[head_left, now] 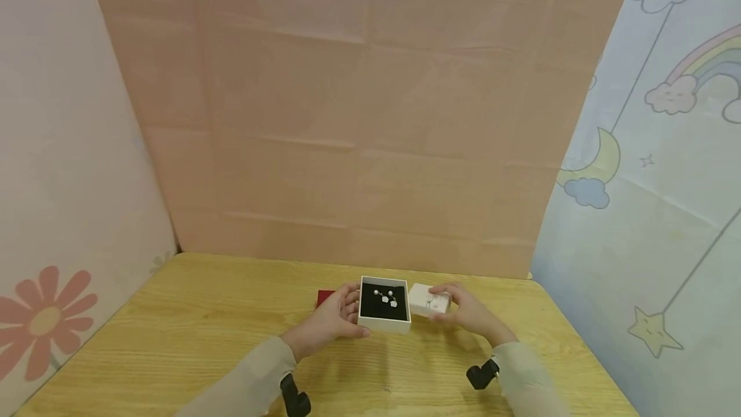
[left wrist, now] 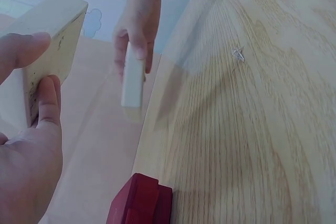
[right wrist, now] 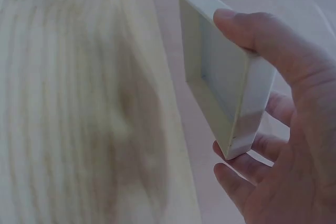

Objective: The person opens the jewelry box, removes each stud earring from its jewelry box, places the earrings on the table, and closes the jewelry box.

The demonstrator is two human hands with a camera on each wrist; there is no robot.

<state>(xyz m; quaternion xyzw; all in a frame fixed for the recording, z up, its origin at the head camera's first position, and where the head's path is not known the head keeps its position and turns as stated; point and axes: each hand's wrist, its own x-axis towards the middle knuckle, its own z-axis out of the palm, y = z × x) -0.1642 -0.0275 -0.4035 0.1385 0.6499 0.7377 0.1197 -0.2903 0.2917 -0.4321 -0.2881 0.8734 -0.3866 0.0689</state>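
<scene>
A white jewellery box (head_left: 384,305) with a black lining sits open above the wooden table (head_left: 202,340); small pearl-like pieces lie inside. My left hand (head_left: 332,320) grips its left side, fingers and thumb on the box wall (left wrist: 47,51). To its right my right hand (head_left: 463,311) holds the white lid (head_left: 429,300) by its edges. In the right wrist view the lid (right wrist: 220,72) is hollow side out, thumb on top, fingers below. The left wrist view shows the lid (left wrist: 133,80) edge-on in the right hand (left wrist: 137,30).
A small dark red box (head_left: 325,297) lies on the table just behind my left hand, and shows as a red box (left wrist: 140,203) in the left wrist view. Pink paper backs the table, with patterned sheets at both sides.
</scene>
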